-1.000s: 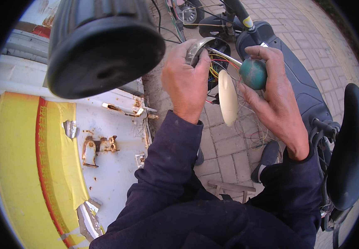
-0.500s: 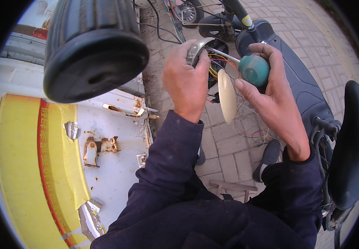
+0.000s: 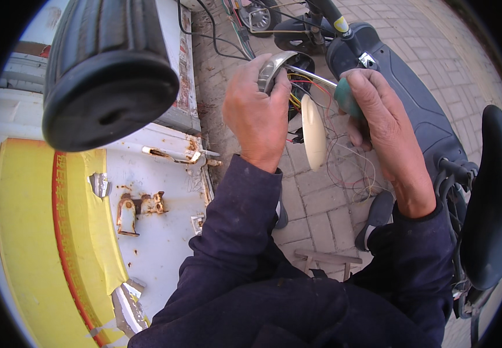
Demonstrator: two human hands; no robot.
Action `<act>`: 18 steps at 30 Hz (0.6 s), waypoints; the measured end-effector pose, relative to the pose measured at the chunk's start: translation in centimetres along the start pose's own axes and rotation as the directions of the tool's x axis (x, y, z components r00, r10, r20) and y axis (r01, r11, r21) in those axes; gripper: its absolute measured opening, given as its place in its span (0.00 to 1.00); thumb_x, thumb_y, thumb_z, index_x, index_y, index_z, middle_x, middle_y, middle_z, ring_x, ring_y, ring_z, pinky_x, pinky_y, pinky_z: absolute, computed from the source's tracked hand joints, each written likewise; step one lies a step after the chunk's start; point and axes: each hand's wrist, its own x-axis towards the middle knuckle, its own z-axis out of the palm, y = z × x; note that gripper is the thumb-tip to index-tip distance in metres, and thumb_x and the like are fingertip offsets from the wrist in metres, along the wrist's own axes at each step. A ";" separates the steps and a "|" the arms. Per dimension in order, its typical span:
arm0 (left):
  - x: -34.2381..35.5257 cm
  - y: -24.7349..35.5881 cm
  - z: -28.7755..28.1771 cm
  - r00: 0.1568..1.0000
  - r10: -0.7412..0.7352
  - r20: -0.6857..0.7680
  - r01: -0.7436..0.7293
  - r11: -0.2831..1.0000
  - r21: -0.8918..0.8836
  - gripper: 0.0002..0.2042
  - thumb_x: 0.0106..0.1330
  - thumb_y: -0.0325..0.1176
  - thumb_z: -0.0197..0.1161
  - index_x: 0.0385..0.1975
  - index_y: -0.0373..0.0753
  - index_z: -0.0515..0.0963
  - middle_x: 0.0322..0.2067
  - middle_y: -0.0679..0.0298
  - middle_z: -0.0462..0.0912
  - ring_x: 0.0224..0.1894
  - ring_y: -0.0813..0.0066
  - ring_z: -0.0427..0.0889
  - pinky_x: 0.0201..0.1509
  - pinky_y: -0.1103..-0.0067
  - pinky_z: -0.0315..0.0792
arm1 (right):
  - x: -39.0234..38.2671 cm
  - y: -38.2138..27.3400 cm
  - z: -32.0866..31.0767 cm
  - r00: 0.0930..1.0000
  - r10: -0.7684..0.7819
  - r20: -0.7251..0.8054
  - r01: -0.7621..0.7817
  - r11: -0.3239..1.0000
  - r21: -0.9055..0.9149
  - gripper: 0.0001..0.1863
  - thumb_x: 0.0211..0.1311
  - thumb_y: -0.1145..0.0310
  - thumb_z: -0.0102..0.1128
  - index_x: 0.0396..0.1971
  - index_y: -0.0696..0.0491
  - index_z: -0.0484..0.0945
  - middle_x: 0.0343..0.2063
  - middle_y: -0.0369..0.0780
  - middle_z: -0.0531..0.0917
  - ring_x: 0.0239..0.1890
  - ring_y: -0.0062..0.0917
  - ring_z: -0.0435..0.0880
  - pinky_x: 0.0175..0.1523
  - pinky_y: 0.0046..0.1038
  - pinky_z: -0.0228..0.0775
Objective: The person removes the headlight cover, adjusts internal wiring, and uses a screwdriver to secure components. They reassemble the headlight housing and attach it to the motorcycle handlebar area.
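My left hand (image 3: 258, 113) is closed around a rounded silver housing (image 3: 275, 71) with a dark inside, its thumb along the near edge. Coloured wires (image 3: 303, 87) come out of the housing. Below them hangs a cream oval disc (image 3: 313, 133), seen nearly edge-on. My right hand (image 3: 381, 113) grips a screwdriver by its bulbous green handle (image 3: 348, 98). The metal shaft (image 3: 314, 77) points left into the housing; its tip is hidden there. Thin loose wires (image 3: 352, 171) dangle beside the disc.
A ribbed black handle grip (image 3: 111, 75) looms at the upper left. On the right stands a dark scooter deck (image 3: 401, 104) with a black saddle (image 3: 486, 203). A white panel with rusty fittings (image 3: 140, 209) lies left. Near my feet is a small wooden stool (image 3: 327, 257).
My right hand has turned on the screwdriver: its back now faces up, and the fingers cover more of the green handle. The left hand and the housing have shifted slightly left.
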 end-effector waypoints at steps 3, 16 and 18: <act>0.1 0.1 -0.1 0.999 -0.032 0.014 0.032 0.999 -0.024 0.12 0.63 0.31 0.73 0.45 0.39 0.87 0.40 0.58 0.88 0.41 0.57 0.88 0.46 0.67 0.79 | 0.1 0.9 0.8 0.883 -0.469 -0.039 0.423 0.828 -0.368 0.24 0.67 0.55 0.73 0.53 0.56 0.79 0.39 0.38 0.80 0.30 0.25 0.82 0.36 0.26 0.75; 0.0 0.0 -0.1 1.000 0.014 0.027 -0.013 0.998 -0.054 0.13 0.62 0.29 0.74 0.45 0.38 0.86 0.38 0.58 0.87 0.39 0.58 0.87 0.44 0.67 0.79 | -0.2 0.3 0.2 0.950 0.288 0.117 -0.307 0.814 0.493 0.23 0.77 0.49 0.62 0.41 0.58 0.79 0.29 0.35 0.81 0.20 0.10 0.73 0.19 0.13 0.59; 0.0 -0.1 -0.1 0.999 0.019 0.032 -0.018 0.999 -0.034 0.13 0.62 0.29 0.73 0.46 0.37 0.86 0.39 0.58 0.88 0.40 0.58 0.88 0.45 0.68 0.79 | -0.2 0.2 0.1 0.951 0.274 0.146 -0.310 0.805 0.506 0.22 0.77 0.49 0.62 0.42 0.58 0.78 0.28 0.35 0.80 0.22 0.09 0.73 0.19 0.12 0.58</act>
